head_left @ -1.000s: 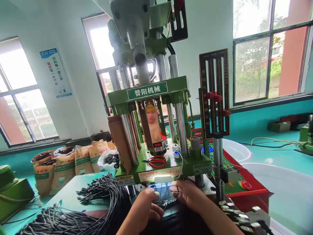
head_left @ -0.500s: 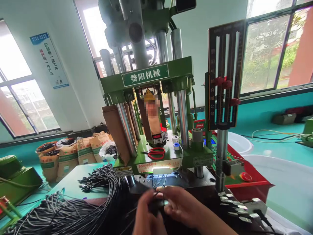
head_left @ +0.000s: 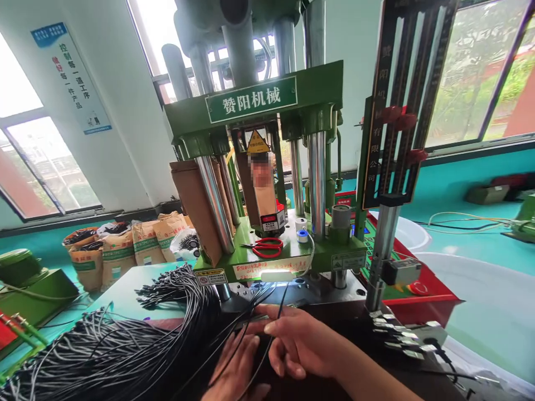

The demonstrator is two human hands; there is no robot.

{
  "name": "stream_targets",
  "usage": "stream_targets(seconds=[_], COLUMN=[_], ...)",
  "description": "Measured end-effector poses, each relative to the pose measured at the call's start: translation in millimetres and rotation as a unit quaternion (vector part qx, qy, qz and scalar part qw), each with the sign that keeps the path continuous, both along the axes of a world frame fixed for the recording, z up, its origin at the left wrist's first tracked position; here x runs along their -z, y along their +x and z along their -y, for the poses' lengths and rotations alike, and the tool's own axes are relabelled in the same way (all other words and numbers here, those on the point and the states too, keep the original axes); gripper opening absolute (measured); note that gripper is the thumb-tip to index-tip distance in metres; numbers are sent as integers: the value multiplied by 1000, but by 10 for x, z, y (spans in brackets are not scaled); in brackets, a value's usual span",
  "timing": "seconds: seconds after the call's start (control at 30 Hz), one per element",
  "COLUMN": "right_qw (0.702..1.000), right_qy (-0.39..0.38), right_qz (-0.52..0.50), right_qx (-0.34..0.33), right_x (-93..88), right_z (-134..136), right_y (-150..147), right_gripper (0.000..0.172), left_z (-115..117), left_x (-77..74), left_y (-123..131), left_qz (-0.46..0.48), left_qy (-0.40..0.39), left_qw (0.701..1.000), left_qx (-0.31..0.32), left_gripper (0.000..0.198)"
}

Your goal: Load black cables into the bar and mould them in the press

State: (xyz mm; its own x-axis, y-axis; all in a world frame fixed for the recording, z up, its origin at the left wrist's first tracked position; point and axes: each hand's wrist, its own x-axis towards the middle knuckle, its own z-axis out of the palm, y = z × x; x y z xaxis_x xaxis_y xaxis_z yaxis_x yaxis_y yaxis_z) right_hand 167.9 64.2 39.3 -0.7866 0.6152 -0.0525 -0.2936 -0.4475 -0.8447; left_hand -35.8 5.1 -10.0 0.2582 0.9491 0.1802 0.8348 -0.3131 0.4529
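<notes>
Both my hands are low in the middle, in front of the green moulding press (head_left: 259, 106). My right hand (head_left: 298, 340) has its fingers curled around a few thin black cables (head_left: 273, 312) that run up toward the lit mould area (head_left: 276, 277). My left hand (head_left: 236, 365) lies just below it, fingers stretched along the same cables and touching them. A big heap of black cables (head_left: 125, 351) spreads out to the left of my hands.
Red scissors (head_left: 267, 248) lie on the press's green base. Finished metal-tipped plugs (head_left: 397, 334) sit at the right. White tubs (head_left: 489, 289) stand further right, brown sacks (head_left: 121, 250) at the back left, a green machine (head_left: 25, 278) at far left.
My hands have drawn back from the mould toward me, pulling several cables out with them. The camera has moved closer to the press and tipped upward.
</notes>
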Motion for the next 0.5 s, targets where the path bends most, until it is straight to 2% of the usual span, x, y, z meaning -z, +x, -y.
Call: stream_targets(seconds=[0.03, 0.07, 0.13, 0.2, 0.27, 0.33, 0.4, 0.5], right_qw=[994, 971, 884, 795, 739, 703, 693, 696], right_qy=[84, 181, 366, 485, 531, 545, 547, 543], right_qz=[75, 155, 280, 346, 401, 446, 457, 454], right_qx=[11, 29, 77, 113, 110, 100, 105, 122], right_x=[-17, -33, -43, -5, 76, 167, 231, 256], right_z=[1, 3, 3, -10, -35, -67, -97, -124], right_y=[72, 147, 278, 343, 335, 289, 247, 225], right_gripper=[52, 54, 56, 58, 65, 66, 56, 38], left_z=[-52, -86, -121, -140, -166, -199, -228, -250], left_x=[-24, -72, -222, -391, -522, -591, -612, -616], left_y=[-127, -237, -378, -409, -374, -327, -301, -297], left_qz=[-21, -37, -66, -93, -112, -118, -116, -115], left_qy=[-19, -46, -104, -128, -126, -118, -105, -91], left_qw=[1000, 998, 992, 987, 985, 985, 986, 987], left_qx=[-15, -19, -3, 17, 27, 37, 49, 67], left_gripper=[63, 63, 63, 63, 58, 50, 42, 29])
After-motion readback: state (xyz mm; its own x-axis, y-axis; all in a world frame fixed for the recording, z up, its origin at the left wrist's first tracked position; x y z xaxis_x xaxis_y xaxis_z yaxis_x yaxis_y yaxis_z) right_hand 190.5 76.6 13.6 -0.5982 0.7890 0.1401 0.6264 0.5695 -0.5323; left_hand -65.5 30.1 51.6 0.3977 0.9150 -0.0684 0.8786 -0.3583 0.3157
